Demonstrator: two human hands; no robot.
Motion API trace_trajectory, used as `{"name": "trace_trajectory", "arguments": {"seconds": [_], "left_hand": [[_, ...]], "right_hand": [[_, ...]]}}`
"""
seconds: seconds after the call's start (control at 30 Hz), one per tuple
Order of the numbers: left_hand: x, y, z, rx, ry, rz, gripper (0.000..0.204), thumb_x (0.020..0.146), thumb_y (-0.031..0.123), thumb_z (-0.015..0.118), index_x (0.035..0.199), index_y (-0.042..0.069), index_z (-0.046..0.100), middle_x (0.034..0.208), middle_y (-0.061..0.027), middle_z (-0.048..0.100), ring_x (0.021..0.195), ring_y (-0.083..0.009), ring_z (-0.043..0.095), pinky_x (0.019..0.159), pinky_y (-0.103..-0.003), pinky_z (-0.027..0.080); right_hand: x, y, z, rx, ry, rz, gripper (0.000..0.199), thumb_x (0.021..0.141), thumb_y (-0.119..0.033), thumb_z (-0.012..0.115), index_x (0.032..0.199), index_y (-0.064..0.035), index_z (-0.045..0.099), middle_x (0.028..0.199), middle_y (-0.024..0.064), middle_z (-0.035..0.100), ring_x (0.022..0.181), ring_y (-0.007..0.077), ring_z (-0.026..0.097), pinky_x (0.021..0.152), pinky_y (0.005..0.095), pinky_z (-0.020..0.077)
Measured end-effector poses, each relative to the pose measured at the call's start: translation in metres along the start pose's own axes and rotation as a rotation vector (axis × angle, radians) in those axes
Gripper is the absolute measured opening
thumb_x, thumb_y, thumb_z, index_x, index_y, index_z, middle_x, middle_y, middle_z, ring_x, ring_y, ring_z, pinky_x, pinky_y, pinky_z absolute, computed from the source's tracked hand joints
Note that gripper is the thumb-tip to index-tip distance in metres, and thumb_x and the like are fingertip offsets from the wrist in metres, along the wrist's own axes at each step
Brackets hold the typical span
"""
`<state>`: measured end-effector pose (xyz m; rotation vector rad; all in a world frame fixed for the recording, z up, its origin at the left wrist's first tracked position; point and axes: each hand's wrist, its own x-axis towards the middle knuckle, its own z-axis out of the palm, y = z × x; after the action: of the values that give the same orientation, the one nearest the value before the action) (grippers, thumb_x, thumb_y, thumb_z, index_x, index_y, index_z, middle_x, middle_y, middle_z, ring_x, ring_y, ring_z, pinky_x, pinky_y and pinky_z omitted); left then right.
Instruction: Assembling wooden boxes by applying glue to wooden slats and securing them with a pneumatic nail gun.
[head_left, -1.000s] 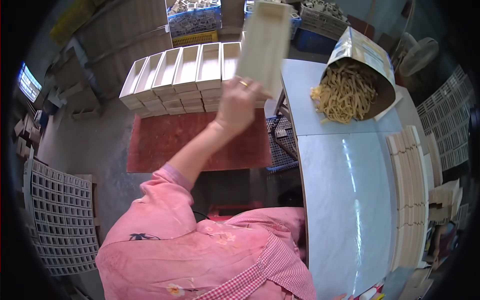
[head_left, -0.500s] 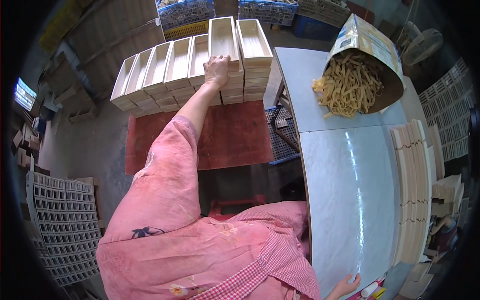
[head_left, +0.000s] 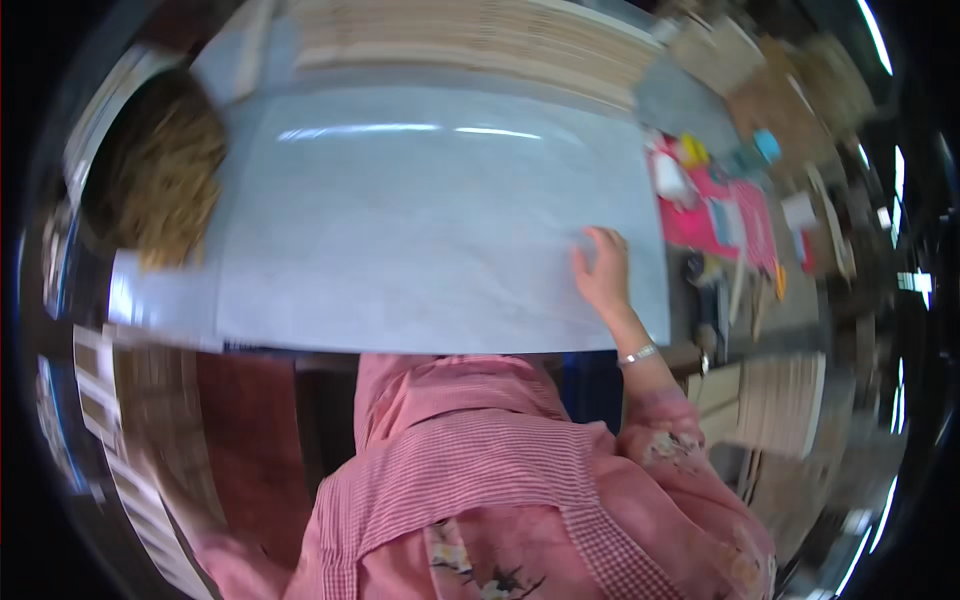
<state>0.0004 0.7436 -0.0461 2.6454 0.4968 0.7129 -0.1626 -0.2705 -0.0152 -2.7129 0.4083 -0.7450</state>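
My right hand (head_left: pixel 604 272) is over the pale grey tabletop (head_left: pixel 420 230), near its right end, thumb and fingers apart with nothing between them. I cannot tell whether it touches the surface. A silver bracelet circles that wrist. Far to the left and low, my left hand (head_left: pixel 143 462) reaches back beside the stacked wooden boxes (head_left: pixel 135 520), smeared by motion. Its fingers cannot be made out, nor whether they hold a box. A dark reddish board (head_left: pixel 248 430) lies between that arm and my lap.
An open container (head_left: pixel 100 200) spills tan rubber-band-like strips (head_left: pixel 175 180) at the table's left end. Long thin wooden pieces (head_left: pixel 470 35) line the far edge. On the right sit a pink cloth (head_left: pixel 735 215), a white bottle (head_left: pixel 675 185) and a blue-capped bottle (head_left: pixel 765 148).
My view has swung right, from the box stack to the tabletop. My left hand, earlier on a box of the upper row, is now at the lower left edge. The right hand shows more fully.
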Motion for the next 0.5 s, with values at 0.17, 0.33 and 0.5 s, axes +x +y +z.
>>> {"name": "trace_trajectory", "arguments": {"seconds": [0.17,0.33,0.5], "left_hand": [[-0.030,0.028,0.032,0.017,0.114,-0.260,0.041,0.092,0.024,0.052,0.129,0.018,0.066,0.122,-0.0100,0.071,0.099,-0.0332,0.070,0.080,-0.045,0.054],[-0.120,0.018,0.002,-0.021,0.162,-0.089,0.036,0.085,0.004,0.052,0.108,0.010,0.078,0.101,-0.0064,0.077,0.095,-0.0215,0.071,0.086,-0.031,0.054],[-0.210,0.090,0.051,-0.240,0.139,-0.533,0.038,0.083,-0.002,0.052,0.112,0.004,0.076,0.097,-0.0089,0.077,0.089,-0.0207,0.071,0.083,-0.028,0.056]], "right_hand": [[0.021,0.089,-0.048,-0.230,0.230,0.096,0.040,0.082,-0.009,0.069,0.120,-0.0045,0.059,0.113,0.0155,0.062,0.099,0.0369,0.060,0.089,0.0437,0.0490],[0.069,0.227,-0.078,-0.334,0.193,0.293,0.046,0.086,-0.010,0.068,0.131,-0.0037,0.060,0.119,0.0184,0.066,0.104,0.0373,0.063,0.091,0.0434,0.0515],[0.068,0.312,-0.094,-0.500,-0.088,0.187,0.061,0.079,-0.009,0.073,0.137,-0.0138,0.055,0.130,0.0149,0.062,0.107,0.0381,0.064,0.092,0.0464,0.0538]]}}
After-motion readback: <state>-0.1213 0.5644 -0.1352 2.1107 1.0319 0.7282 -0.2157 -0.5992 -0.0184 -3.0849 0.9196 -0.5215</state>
